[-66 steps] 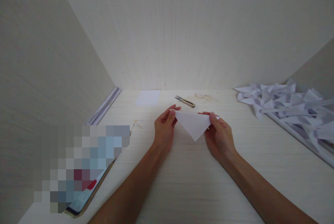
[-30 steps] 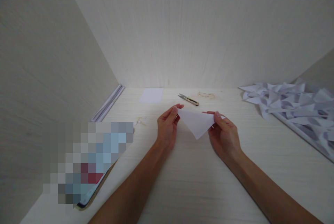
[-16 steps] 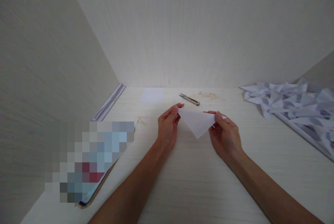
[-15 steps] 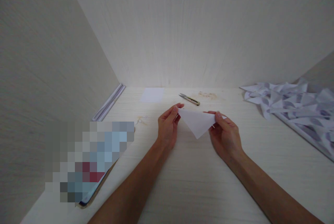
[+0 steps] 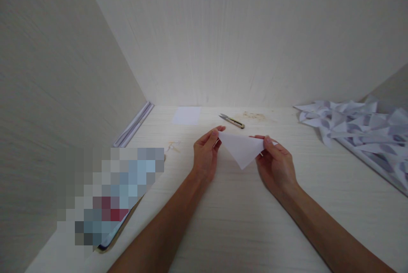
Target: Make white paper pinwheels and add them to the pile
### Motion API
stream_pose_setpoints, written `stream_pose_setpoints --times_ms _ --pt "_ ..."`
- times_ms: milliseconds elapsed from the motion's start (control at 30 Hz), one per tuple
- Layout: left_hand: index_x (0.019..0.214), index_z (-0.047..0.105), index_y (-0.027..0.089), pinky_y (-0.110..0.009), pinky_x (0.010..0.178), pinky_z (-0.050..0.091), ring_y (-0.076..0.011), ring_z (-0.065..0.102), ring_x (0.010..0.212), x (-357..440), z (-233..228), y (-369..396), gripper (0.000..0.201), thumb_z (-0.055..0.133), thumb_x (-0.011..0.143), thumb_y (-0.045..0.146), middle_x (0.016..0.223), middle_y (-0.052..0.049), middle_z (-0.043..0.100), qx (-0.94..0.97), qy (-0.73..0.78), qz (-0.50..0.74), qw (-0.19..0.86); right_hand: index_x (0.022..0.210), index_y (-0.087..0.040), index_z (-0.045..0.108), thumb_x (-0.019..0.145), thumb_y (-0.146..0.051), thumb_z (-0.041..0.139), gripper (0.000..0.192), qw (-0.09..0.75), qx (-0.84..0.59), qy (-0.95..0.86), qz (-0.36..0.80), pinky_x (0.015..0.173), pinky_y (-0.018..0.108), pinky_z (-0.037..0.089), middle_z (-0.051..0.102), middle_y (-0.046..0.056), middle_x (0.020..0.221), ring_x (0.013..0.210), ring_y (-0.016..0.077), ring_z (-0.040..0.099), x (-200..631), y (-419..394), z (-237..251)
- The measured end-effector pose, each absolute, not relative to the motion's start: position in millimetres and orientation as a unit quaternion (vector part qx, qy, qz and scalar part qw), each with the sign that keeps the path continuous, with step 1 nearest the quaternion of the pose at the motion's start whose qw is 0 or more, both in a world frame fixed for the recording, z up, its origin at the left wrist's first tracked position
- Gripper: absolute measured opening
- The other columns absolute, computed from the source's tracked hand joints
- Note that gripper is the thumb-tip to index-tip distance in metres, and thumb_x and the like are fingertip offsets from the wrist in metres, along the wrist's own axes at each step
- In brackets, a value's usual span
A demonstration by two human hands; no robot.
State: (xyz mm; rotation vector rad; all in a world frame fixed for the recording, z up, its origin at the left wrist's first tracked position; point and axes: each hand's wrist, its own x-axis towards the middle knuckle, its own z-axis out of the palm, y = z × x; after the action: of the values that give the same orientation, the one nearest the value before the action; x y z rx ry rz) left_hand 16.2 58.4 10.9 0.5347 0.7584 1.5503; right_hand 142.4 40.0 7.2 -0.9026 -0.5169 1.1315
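Between my hands is a white sheet of paper (image 5: 241,149), folded to a triangle with one corner pointing toward me. My left hand (image 5: 205,152) pinches its left corner between thumb and fingers. At the other end, my right hand (image 5: 276,160) grips the right corner, and a small tip of paper sticks out past the thumb. The paper appears held just above the table; its underside is hidden. Beyond it lie thread snips (image 5: 232,121) with golden handles, blades pointing left.
A flat white paper square (image 5: 187,116) lies at the back. Rolled or folded paper strips (image 5: 134,124) lean along the left wall. A partly blurred phone (image 5: 110,239) is at front left. Folded paper pinwheels (image 5: 347,122) pile up on the right. Small scraps (image 5: 174,147) lie left of my hands.
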Motion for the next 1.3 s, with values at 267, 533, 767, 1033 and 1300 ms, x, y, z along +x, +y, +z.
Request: stream_pose_setpoints --times_ms 267,533,767,1033,1300 --pt "0.064 0.068 0.017 -0.027 0.074 0.038 -0.0110 0.055 0.073 15.5 9.5 59.3 0.011 0.069 0.058 0.026 0.082 -0.003 0.067 0.233 0.326 0.674 0.621 0.058 -0.015 0.067 0.061 -0.029 0.071 0.014 0.717 -0.405 -0.238 0.515 0.058 0.022 0.046 0.065 0.002 0.066 0.061 0.0097 0.057 143.3 40.3 6.6" --pt "0.065 0.069 0.017 -0.025 0.074 0.037 -0.0098 0.055 0.073 14.3 8.6 60.5 0.013 0.071 0.057 0.027 0.082 -0.003 0.067 0.231 0.330 0.673 0.620 0.057 -0.015 0.067 0.059 -0.029 0.071 0.015 0.715 -0.405 -0.227 0.522 0.058 0.022 0.046 0.065 0.002 0.065 0.059 0.0097 0.057 143.8 41.1 6.0" --pt "0.065 0.069 0.018 -0.026 0.074 0.037 -0.0097 0.055 0.072 14.1 7.7 60.4 0.013 0.070 0.058 0.028 0.082 -0.003 0.067 0.240 0.328 0.673 0.617 0.057 -0.014 0.068 0.058 -0.028 0.072 0.014 0.717 -0.403 -0.223 0.523 0.057 0.021 0.046 0.064 0.002 0.062 0.058 0.0088 0.056 143.4 40.4 7.0" --pt "0.062 0.068 0.017 -0.026 0.074 0.038 -0.0097 0.056 0.072 14.5 8.9 60.1 0.013 0.072 0.054 0.027 0.079 -0.003 0.068 0.226 0.330 0.679 0.616 0.056 -0.014 0.067 0.056 -0.026 0.073 0.013 0.721 -0.402 -0.206 0.526 0.056 0.020 0.047 0.063 0.002 0.059 0.057 0.0085 0.055 143.5 41.0 8.8" --pt "0.063 0.068 0.017 -0.025 0.073 0.038 -0.0093 0.056 0.071 14.7 9.3 60.9 0.012 0.071 0.055 0.026 0.079 -0.003 0.068 0.224 0.330 0.678 0.617 0.058 -0.015 0.067 0.061 -0.027 0.070 0.013 0.715 -0.408 -0.227 0.519 0.058 0.023 0.046 0.062 0.001 0.060 0.057 0.0092 0.055 144.6 41.0 6.0"
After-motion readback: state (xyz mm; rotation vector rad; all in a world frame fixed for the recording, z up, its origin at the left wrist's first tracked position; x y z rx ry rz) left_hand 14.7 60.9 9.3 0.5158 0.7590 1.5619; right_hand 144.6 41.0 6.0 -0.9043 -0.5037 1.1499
